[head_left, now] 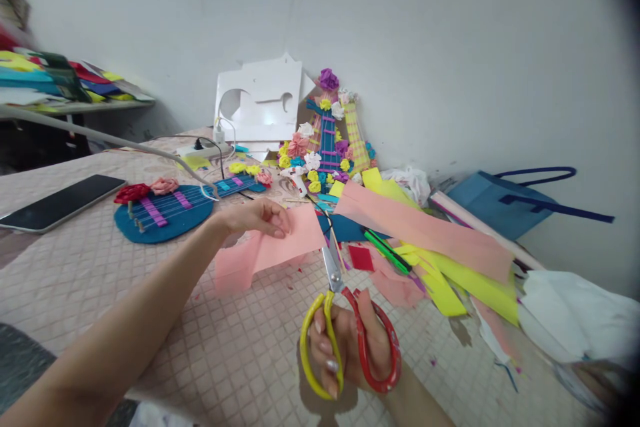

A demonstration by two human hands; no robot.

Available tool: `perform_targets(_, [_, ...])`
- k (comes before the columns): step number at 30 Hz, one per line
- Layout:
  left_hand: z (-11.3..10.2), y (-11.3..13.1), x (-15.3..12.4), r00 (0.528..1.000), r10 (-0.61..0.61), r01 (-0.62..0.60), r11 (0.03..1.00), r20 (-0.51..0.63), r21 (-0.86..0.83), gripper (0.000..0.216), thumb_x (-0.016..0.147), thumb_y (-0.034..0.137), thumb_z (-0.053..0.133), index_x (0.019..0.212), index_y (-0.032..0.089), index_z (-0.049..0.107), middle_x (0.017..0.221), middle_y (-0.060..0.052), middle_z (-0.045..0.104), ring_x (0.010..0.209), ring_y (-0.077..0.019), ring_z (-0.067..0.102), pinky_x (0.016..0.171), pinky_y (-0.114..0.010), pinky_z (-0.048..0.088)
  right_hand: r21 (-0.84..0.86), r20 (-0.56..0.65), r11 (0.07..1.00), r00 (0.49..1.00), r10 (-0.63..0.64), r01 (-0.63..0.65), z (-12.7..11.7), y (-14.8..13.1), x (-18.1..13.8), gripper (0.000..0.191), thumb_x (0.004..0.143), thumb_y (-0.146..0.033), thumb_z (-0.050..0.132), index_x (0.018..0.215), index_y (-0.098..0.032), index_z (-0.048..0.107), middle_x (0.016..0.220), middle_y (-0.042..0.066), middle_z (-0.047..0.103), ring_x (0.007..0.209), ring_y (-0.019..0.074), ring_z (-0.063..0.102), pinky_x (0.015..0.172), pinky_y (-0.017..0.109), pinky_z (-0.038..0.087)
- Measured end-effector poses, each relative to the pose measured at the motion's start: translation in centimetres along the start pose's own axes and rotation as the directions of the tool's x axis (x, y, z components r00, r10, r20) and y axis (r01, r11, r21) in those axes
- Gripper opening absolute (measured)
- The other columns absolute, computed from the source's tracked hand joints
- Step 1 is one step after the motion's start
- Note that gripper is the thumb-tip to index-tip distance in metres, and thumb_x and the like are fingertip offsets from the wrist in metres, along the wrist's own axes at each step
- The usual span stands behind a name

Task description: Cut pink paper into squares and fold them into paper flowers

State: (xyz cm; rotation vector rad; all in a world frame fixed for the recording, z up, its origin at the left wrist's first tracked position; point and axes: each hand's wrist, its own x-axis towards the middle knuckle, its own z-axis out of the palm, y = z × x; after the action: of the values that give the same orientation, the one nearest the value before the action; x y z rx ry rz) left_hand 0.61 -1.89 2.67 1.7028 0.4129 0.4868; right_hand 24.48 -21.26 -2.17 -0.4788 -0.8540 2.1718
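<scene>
My left hand [260, 217] pinches a pink felt strip [270, 250] and holds it above the table. My right hand [345, 347] grips scissors [345, 320] with one yellow and one red handle. Their blades point away from me and meet the right edge of the pink strip. A blue felt guitar shape [165, 213] with pink bands and fabric roses lies to the left of my left hand.
A pile of pink and yellow felt strips [440, 247] and a green pen [385, 250] lie at the right. A dark tablet [60, 203] rests at the left. Decorated craft pieces [330, 140], a glue gun [297, 180], a power strip [200, 149] and a blue bag [495, 203] stand near the wall.
</scene>
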Motion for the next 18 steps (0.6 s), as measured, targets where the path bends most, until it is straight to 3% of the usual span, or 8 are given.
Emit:
perform_targets(2, [-0.1, -0.1, 0.0, 1.0, 0.013, -0.013, 1.0, 0.001, 0.002, 0.017, 0.068, 0.02, 0.076, 0.081, 0.014, 0.069, 0.078, -0.002, 0.068, 0.069, -0.0075, 0.061, 0.064, -0.017, 0.048, 0.026, 0.016, 1.0, 1.0, -0.006, 0.005, -0.4, 0.5, 0.1, 0.032, 0.09, -0.032, 0.055, 0.118, -0.016, 0.054, 0.116, 0.008, 0.057, 0.096, 0.02, 0.059, 0.08, 0.04, 0.051])
perform_targets(4, [-0.1, -0.1, 0.0, 1.0, 0.015, -0.015, 1.0, 0.001, 0.007, 0.017, 0.068, 0.02, 0.076, 0.081, 0.014, 0.069, 0.079, -0.002, 0.068, 0.069, -0.0077, 0.061, 0.064, -0.017, 0.049, 0.056, 0.031, 0.998, 0.999, -0.016, 0.014, -0.6, 1.0, 0.3, 0.033, 0.09, -0.042, 0.051, 0.108, -0.014, 0.056, 0.099, 0.006, 0.061, 0.079, 0.0158, 0.061, 0.067, 0.034, 0.053])
perform_targets(8, [-0.2, -0.1, 0.0, 1.0, -0.003, 0.003, 1.0, -0.009, 0.018, 0.017, 0.068, 0.02, 0.076, 0.082, 0.014, 0.069, 0.078, -0.001, 0.069, 0.068, -0.0078, 0.061, 0.065, -0.018, 0.049, 0.127, 0.045, 0.992, 0.998, -0.033, 0.027, -0.8, 1.4, 0.7, 0.068, 0.078, -0.079, 0.026, 0.084, -0.016, 0.051, 0.062, -0.003, 0.046, 0.047, 0.0085, 0.041, 0.036, 0.021, 0.041])
perform_targets(11, [-0.3, -0.2, 0.0, 1.0, 0.01, -0.009, 1.0, -0.018, 0.027, 0.018, 0.068, 0.022, 0.076, 0.082, 0.014, 0.068, 0.078, -0.002, 0.069, 0.068, -0.0083, 0.061, 0.064, -0.018, 0.049, 0.177, 0.06, 0.984, 0.997, -0.043, 0.032, -0.5, 1.3, 0.9, 0.076, 0.073, -0.084, 0.015, 0.079, -0.016, 0.049, 0.059, -0.004, 0.041, 0.043, 0.0068, 0.034, 0.031, 0.018, 0.037])
perform_targets(18, [-0.5, -0.5, 0.1, 0.999, -0.017, 0.018, 1.0, -0.027, 0.022, 0.02, 0.067, 0.023, 0.078, 0.082, 0.014, 0.069, 0.078, -0.002, 0.069, 0.069, -0.0083, 0.062, 0.065, -0.017, 0.049, 0.217, 0.088, 0.976, 0.995, -0.054, 0.034, -0.5, 1.3, 0.9, 0.076, 0.074, -0.083, 0.013, 0.077, -0.016, 0.048, 0.057, -0.005, 0.04, 0.039, 0.0051, 0.031, 0.028, 0.016, 0.037])
